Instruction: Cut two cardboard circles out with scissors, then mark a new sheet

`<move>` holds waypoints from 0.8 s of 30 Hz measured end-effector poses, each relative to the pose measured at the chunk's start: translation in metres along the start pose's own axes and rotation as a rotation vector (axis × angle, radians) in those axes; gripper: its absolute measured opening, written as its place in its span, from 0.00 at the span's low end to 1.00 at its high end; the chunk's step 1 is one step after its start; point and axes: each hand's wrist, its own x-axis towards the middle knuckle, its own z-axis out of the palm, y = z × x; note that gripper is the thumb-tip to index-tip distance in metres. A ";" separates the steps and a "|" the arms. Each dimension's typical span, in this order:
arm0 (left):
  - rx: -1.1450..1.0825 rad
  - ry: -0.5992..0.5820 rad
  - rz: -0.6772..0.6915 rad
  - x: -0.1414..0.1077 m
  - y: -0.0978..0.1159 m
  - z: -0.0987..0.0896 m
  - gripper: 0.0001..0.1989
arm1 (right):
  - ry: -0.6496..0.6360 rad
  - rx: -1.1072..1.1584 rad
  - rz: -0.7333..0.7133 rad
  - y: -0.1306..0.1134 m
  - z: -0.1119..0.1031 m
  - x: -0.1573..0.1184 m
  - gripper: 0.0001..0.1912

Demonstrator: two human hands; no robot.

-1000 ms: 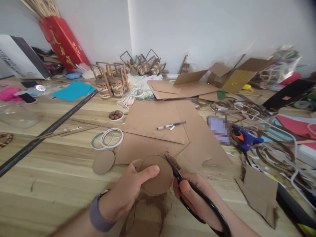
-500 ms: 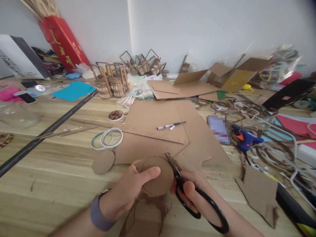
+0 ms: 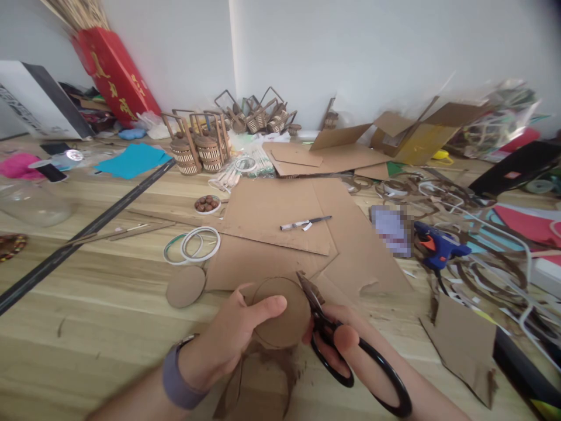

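Note:
My left hand (image 3: pixel 245 321) grips a round cardboard disc (image 3: pixel 287 316), its thumb lying on top and the other fingers beneath. A drawn curve runs near the disc's upper edge. My right hand (image 3: pixel 335 336) is closed on black-handled scissors (image 3: pixel 319 321), whose blades lie against the disc's right edge. Brown scraps cling beside the blades. Below the disc is a cut piece of cardboard (image 3: pixel 263 380). Another cardboard circle (image 3: pixel 186 286) lies on the table to the left, near white and green rings (image 3: pixel 200 244).
Large cardboard sheets (image 3: pixel 272 204) carry a pen (image 3: pixel 305 223). A blue glue gun (image 3: pixel 440 245), paper strips and a cardboard scrap (image 3: pixel 467 336) lie at right. Small woven baskets (image 3: pixel 213 149), an open box (image 3: pixel 421 134) and a bowl of brown balls (image 3: pixel 207 204) stand farther back.
The scissor handles have spread slightly farther apart in my right hand. My left hand keeps its hold on the disc. The whole view has shifted very slightly.

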 end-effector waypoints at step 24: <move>0.035 0.013 -0.026 0.001 0.001 -0.002 0.21 | 0.045 -0.062 0.030 -0.009 0.003 -0.003 0.44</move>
